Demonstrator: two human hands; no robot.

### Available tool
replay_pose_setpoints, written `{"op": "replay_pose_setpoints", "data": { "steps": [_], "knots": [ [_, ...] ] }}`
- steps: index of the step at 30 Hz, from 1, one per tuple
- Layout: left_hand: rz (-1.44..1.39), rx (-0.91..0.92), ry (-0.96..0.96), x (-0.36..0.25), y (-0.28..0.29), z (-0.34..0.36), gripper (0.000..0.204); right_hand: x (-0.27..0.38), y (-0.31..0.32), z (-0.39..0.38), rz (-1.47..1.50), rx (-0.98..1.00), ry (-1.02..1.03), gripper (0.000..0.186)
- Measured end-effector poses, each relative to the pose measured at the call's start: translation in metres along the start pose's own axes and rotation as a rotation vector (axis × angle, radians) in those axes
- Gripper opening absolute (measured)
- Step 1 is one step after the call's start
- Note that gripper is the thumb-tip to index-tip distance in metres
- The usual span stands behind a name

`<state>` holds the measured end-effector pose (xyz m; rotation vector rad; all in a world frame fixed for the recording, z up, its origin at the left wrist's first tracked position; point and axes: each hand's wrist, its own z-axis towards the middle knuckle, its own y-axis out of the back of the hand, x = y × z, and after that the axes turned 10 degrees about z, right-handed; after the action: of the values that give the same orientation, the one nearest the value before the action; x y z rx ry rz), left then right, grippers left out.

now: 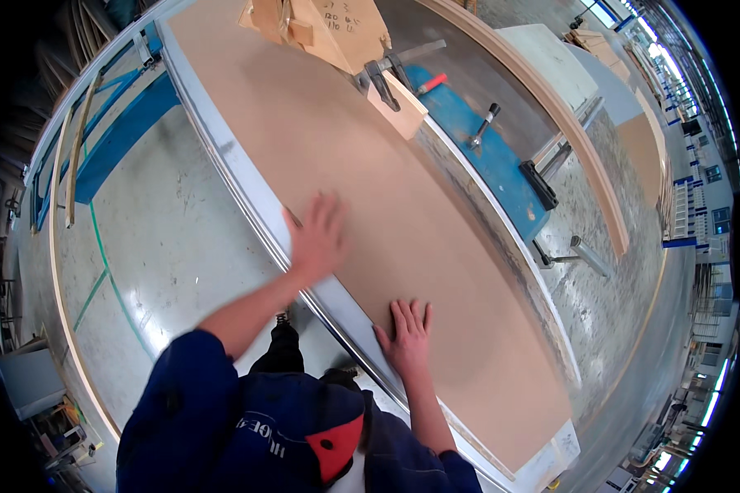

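Note:
A long, smooth brown board (469, 287) lies over a pale workbench with a metal edge (263, 222), running from the upper left to the lower right. My left hand (314, 240) is on or just above the board near its close edge, fingers spread and slightly smeared by motion. Farther right, my right hand (408, 338) rests flat on the same board by that edge, its fingers stretched out and the thumb apart. Neither hand grasps anything. At the far end stands a plywood block (337, 33) with handwriting, next to a black clamp (382, 86).
Beyond the board is a blue metal support (501, 177) with a red-handled tool (432, 83) and a clamp (485, 125). A curved wooden strip (584, 156) arches behind it. Blue frame parts (127, 135) stand at the left over a grey floor (173, 230).

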<state>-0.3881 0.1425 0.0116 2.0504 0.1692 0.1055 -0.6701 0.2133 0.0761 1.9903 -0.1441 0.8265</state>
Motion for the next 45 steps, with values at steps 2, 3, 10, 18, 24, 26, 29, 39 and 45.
{"op": "replay_pose_setpoints", "data": {
  "steps": [2,3,10,18,24,26,29,39,45],
  "knots": [
    [-0.109,0.020,-0.093,-0.050,-0.003,-0.049,0.062,0.009,-0.008,0.019,0.042,-0.022,0.029,0.058],
    [-0.092,-0.037,-0.092,-0.057,-0.008,-0.053,0.061,0.011,-0.015,0.029,0.067,-0.028,0.047,0.057],
    [0.061,0.015,-0.080,-0.013,-0.003,-0.020,0.053,0.004,-0.031,0.028,0.130,-0.033,0.158,0.047],
    [0.104,0.006,-0.044,0.063,0.006,0.027,0.052,-0.080,0.047,-0.159,-0.014,-0.025,-0.059,0.067],
    [0.142,-0.029,0.000,0.125,0.000,0.067,0.051,-0.074,0.010,-0.120,-0.024,0.005,-0.016,0.072],
    [0.168,-0.084,0.013,0.148,-0.003,0.083,0.051,-0.062,0.002,-0.099,-0.012,-0.014,-0.002,0.071],
    [0.065,-0.107,0.086,0.173,-0.001,0.100,0.052,-0.041,-0.013,-0.064,-0.027,-0.002,-0.002,0.070],
    [-0.010,-0.091,-0.100,-0.018,-0.025,-0.053,0.061,0.018,-0.064,0.039,0.123,-0.141,0.114,0.044],
    [0.074,-0.085,-0.053,0.012,-0.010,-0.025,0.056,0.020,-0.066,0.037,0.122,-0.110,0.232,0.038]
  ]
}}
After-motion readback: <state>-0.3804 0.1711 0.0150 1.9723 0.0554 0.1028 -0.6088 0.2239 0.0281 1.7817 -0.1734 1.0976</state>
